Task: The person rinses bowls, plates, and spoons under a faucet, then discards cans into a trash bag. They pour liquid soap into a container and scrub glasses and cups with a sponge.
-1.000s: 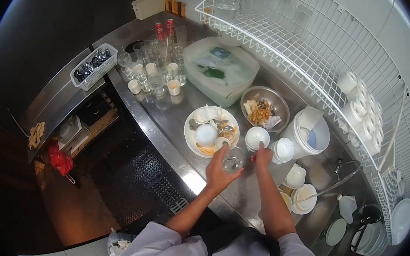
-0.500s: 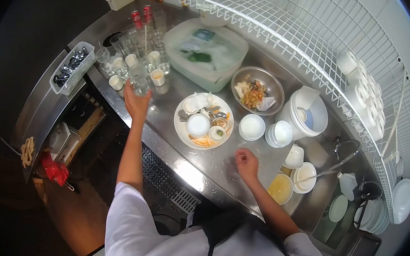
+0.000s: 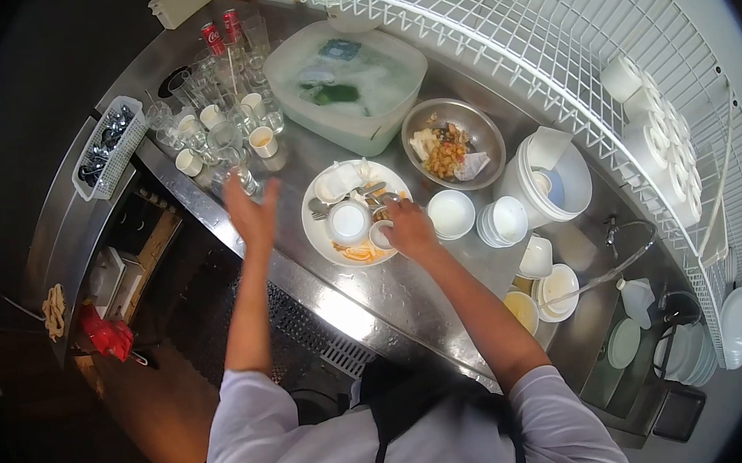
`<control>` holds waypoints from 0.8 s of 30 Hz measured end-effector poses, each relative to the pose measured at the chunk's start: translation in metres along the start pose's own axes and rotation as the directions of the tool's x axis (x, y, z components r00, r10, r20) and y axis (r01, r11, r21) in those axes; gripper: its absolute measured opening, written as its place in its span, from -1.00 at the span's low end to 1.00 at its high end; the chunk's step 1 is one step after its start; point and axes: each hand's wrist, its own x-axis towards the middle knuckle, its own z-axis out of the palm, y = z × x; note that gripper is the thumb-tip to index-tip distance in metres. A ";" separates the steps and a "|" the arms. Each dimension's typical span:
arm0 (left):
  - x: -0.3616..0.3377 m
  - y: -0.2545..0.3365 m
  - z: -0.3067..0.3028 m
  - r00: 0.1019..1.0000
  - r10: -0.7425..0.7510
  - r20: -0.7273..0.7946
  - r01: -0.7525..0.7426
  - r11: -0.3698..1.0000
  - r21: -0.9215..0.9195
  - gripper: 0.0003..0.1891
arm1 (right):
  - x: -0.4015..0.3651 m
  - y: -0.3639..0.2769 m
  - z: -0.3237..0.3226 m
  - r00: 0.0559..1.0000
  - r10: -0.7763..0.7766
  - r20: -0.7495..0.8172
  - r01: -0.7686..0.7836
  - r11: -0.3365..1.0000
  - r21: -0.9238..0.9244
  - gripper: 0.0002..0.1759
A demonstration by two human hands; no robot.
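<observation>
My left hand (image 3: 251, 214) is open, its fingers and thumb spread, just in front of a clear drinking glass (image 3: 246, 182) at the near edge of the glass cluster. Over the right side of a large white plate (image 3: 314, 241) bends my right hand (image 3: 411, 231). Its fingers curl down among spoons and small dishes; what they grip is hidden. Close to its thumb is a small white cup (image 3: 381, 234). An upturned white bowl (image 3: 350, 222), cutlery (image 3: 319, 207) and orange food scraps (image 3: 360, 252) also lie on this plate.
Behind the plate stand a tub of cloudy water (image 3: 362, 126) and a steel bowl of food scraps (image 3: 497, 137). White bowls (image 3: 452, 214) and a bucket (image 3: 516, 175) are at the right. A wire rack (image 3: 497, 53) overhangs the counter; a cutlery basket (image 3: 127, 143) sits left.
My right hand has moved forward from the bare counter onto the plate. My left hand has come away from the glass it was touching, fingers spread wider. The view has shifted slightly.
</observation>
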 end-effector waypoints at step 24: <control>-0.071 0.051 0.024 0.726 -0.224 0.650 0.583 0.702 -0.409 -0.27 | -0.008 0.019 0.017 0.965 0.221 -0.143 -0.174 0.943 0.282 -0.68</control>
